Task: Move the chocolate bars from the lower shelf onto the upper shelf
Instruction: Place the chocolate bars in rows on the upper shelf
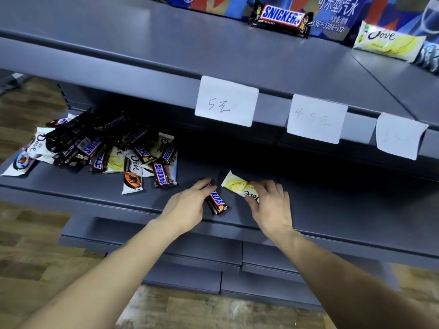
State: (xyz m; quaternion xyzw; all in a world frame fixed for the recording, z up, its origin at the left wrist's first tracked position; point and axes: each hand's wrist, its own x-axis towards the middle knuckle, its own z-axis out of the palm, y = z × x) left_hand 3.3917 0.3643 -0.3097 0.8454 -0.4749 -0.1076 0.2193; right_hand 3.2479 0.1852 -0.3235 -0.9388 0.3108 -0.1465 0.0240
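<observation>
Both hands reach the lower shelf (332,205) right of the candy pile (102,148): left hand (187,205) grips a Snickers bar (217,201), right hand (270,205) a yellow Dove bar (240,187).

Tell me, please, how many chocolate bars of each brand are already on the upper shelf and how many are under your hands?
Snickers bars: 2, one on the upper shelf, one under the left hand
Dove bars: 2, one on the upper shelf, one under the right hand
Total: 4
</observation>
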